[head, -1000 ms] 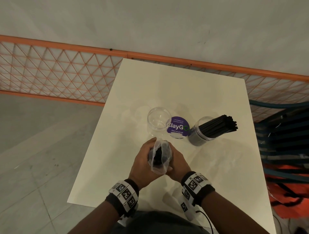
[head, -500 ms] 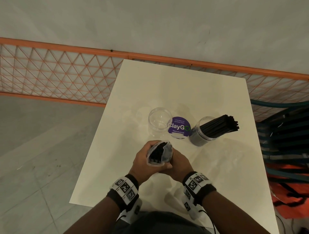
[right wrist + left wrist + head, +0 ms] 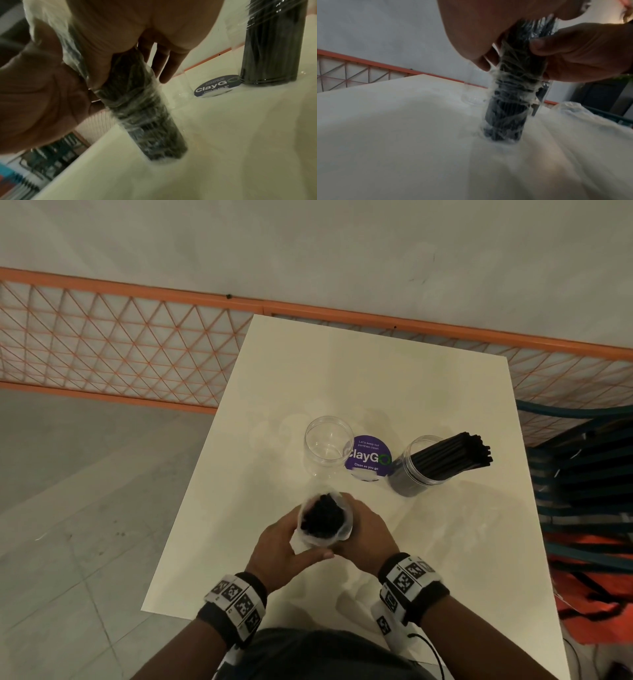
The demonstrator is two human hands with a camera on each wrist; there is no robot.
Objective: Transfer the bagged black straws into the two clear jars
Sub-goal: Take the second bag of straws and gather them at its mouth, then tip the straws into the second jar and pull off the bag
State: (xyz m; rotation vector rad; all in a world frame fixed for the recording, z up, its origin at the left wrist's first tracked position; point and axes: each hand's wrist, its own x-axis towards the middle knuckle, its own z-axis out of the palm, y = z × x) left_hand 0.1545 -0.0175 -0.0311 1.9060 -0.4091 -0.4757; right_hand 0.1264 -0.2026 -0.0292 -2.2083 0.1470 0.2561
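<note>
A clear plastic bag of black straws [image 3: 324,520] stands upright on the white table [image 3: 394,378], its mouth open and the straw ends showing. My left hand [image 3: 277,542] grips it from the left and my right hand [image 3: 373,529] holds it from the right. In the left wrist view the bag [image 3: 505,119] rests its bottom on the table. In the right wrist view the bag [image 3: 147,119] leans slightly, with the right fingers [image 3: 163,65] behind it. An empty clear jar [image 3: 327,446] stands just beyond the hands. A second clear jar [image 3: 416,474], right of it, holds a bundle of black straws [image 3: 455,455].
A round purple sticker [image 3: 368,457] lies flat between the two jars. An orange mesh fence [image 3: 120,344] runs behind the table. Dark teal chairs [image 3: 582,474] and something orange [image 3: 599,587] crowd the table's right edge. Grey floor lies to the left.
The bag has gone from tilted to upright, and its mouth is spread wider so that the straw ends show. Both hands have stayed in the same spot on it.
</note>
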